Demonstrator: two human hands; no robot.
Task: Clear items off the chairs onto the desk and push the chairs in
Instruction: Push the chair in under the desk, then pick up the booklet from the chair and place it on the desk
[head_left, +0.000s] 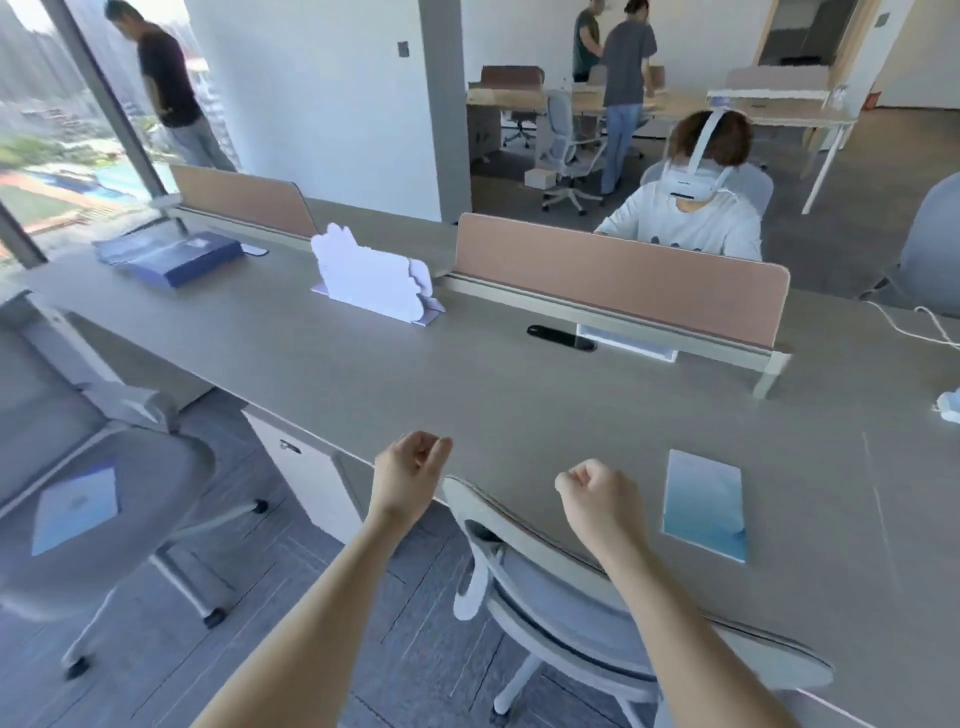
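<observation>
A grey office chair (561, 587) stands right below me, its backrest top against the edge of the long grey desk (415, 374). My left hand (410, 470) hovers just left of the backrest top with fingers curled and nothing in it. My right hand (597, 493) is a closed fist above the backrest, holding nothing. A light blue booklet (704, 504) lies flat on the desk to the right of my right hand. At the left a second grey chair (130, 499) stands away from the desk, with a blue booklet (75, 509) on its seat.
On the desk are a dark blue box (176, 254), a white cut-out stand (374, 280), pink divider panels (618, 275) and a black cable slot (561, 338). A person with a white headset (691, 208) sits opposite. A white drawer cabinet (306, 467) stands under the desk.
</observation>
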